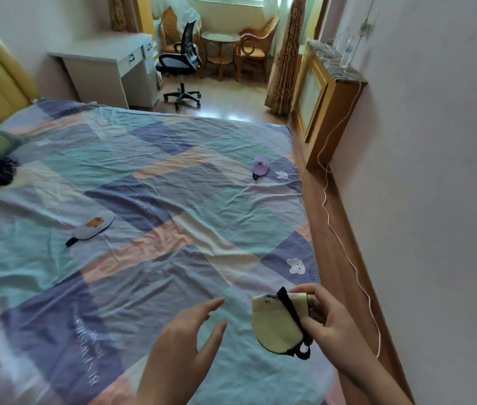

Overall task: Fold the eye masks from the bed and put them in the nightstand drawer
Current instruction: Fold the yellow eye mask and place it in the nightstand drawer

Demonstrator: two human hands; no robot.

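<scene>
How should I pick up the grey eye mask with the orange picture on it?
The grey eye mask lies flat on the bedsheet, unfolded, its black strap end poking out at its lower left. Probably easiest: reach down from above with the free left hand and pinch the padded edge near the middle, since flat fabric offers no side to grab.

Patchwork-sheeted bed (149, 176) carries a grey eye mask (92, 228) at left, a folded purple eye mask (260, 166) far right.
</scene>
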